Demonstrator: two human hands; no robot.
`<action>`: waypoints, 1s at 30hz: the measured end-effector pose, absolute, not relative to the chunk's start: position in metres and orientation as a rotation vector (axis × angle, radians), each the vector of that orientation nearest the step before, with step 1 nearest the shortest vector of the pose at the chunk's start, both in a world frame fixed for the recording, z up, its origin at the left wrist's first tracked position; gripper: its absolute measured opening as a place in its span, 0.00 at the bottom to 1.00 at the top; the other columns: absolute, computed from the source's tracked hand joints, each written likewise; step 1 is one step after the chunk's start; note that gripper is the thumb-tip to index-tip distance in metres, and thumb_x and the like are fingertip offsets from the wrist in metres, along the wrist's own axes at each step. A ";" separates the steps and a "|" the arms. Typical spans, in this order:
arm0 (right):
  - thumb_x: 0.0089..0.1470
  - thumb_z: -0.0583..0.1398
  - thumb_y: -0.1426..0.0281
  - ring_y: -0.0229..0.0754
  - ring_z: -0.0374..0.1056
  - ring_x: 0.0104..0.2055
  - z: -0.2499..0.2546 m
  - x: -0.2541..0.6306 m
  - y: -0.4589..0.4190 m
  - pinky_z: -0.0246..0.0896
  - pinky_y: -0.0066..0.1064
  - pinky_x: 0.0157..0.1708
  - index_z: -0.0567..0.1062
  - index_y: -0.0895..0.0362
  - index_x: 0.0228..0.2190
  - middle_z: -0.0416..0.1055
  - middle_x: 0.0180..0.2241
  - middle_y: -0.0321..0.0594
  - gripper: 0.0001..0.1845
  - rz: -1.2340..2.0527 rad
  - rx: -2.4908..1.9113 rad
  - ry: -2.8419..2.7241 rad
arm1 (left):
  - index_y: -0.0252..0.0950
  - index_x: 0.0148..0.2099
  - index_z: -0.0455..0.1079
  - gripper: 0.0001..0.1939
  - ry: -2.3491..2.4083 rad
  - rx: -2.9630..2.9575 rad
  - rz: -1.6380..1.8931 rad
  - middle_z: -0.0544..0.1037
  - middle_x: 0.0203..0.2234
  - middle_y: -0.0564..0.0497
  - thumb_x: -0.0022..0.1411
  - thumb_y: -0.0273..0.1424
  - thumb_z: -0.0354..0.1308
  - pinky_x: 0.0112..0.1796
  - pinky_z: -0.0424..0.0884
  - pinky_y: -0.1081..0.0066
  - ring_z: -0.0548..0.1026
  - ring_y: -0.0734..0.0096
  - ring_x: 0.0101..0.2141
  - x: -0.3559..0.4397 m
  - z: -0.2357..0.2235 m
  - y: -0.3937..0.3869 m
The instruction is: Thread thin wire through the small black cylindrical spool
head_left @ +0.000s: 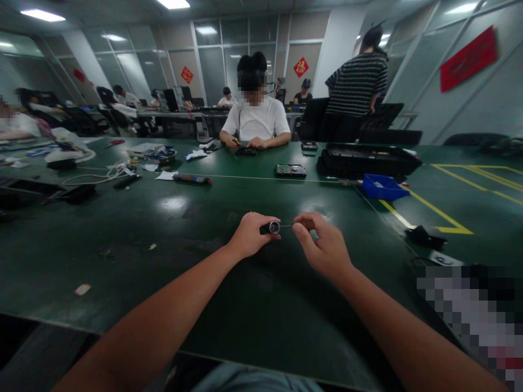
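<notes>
A green work table [163, 272] spans the view. The left hand [250, 235] clamps a dark cylindrical part [274, 227], round end toward the camera, at centre. The right hand [324, 242], at three o'clock of it, grips a screwdriver [307, 224]. A blue bin [384, 187] sits at two o'clock.

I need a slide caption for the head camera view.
Over a green tabletop, the left hand holds a dark cylinder while the right hand points a thin-shafted tool at it.
</notes>
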State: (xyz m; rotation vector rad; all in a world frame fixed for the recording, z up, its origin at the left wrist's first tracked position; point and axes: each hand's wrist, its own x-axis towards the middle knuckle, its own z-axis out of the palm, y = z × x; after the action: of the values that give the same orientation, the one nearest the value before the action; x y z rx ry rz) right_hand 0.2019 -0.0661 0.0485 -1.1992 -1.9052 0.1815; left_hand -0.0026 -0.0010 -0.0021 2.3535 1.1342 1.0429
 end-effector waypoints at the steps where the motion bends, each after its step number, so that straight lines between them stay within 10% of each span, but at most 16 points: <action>1: 0.65 0.54 0.61 0.45 0.74 0.33 0.048 0.202 -0.066 0.65 0.37 0.34 0.74 0.54 0.38 0.77 0.32 0.41 0.12 0.193 -1.210 -1.881 | 0.44 0.51 0.77 0.19 1.133 2.358 1.046 0.83 0.44 0.52 0.57 0.39 0.70 0.51 0.66 0.59 0.77 0.60 0.46 -0.002 -0.002 -0.001; 16: 0.62 0.57 0.54 0.42 0.71 0.29 0.028 0.209 -0.037 0.72 0.39 0.34 0.73 0.54 0.34 0.72 0.28 0.38 0.16 0.889 -1.026 -1.165 | 0.44 0.53 0.76 0.21 1.081 2.401 1.020 0.82 0.47 0.52 0.57 0.38 0.70 0.53 0.64 0.57 0.75 0.59 0.47 -0.001 0.001 -0.003; 30: 0.66 0.53 0.60 0.44 0.75 0.34 0.039 0.202 -0.057 0.68 0.38 0.37 0.72 0.54 0.41 0.77 0.33 0.41 0.13 0.352 -1.209 -1.559 | 0.44 0.53 0.76 0.21 1.140 2.346 1.044 0.82 0.44 0.51 0.57 0.40 0.70 0.50 0.66 0.57 0.75 0.58 0.46 -0.001 0.001 -0.003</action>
State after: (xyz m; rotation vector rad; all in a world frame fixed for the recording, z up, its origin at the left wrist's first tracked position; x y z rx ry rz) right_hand 0.2020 -0.0570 0.0391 -1.2085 -1.5595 0.3516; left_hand -0.0012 -0.0032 0.0009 2.3463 1.1400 1.0436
